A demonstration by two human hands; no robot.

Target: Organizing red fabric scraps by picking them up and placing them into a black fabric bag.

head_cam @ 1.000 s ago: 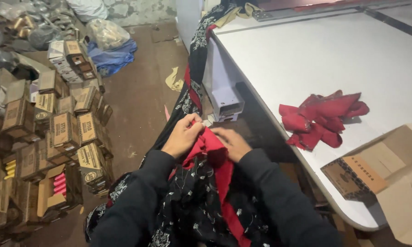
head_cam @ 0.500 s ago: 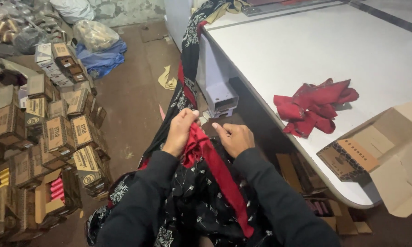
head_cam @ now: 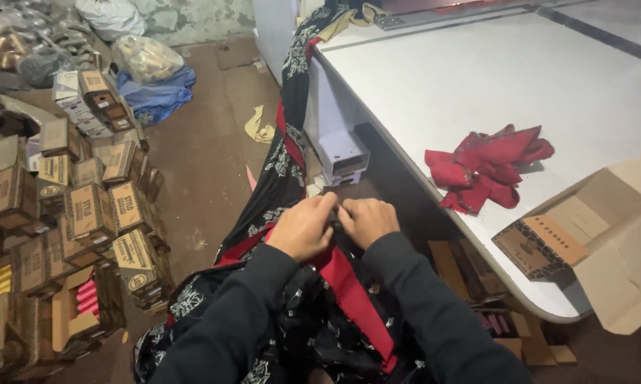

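A black garment with a white floral print and a red band (head_cam: 349,291) is spread over the lap in the near middle of the scene, and from there it is trailed up and away to the far corner of the white table (head_cam: 477,85), over whose edge its far end is draped. The red band is seen running along the cloth from the near bottom towards the hands. A small spot of the garment, just at the far end of the visible red band, is being worked on. How much of the cloth has been dealt with cannot be told; judging by the long stretch lying towards the table, much of the length appears not yet handled.

The left hand (head_cam: 305,227) and the right hand (head_cam: 367,220) are held knuckle to knuckle over that spot. The fingers of both are curled in and drawn together, and the cloth is pinched between them; the fingertips themselves are hidden, so whether anything small besides the fabric is held cannot be told.

To the right, a pile of red fabric pieces (head_cam: 488,167) is laid on the table, and an open cardboard box (head_cam: 598,235) is set at its near edge. To the left, many small cardboard boxes (head_cam: 86,213) are stacked on the floor.
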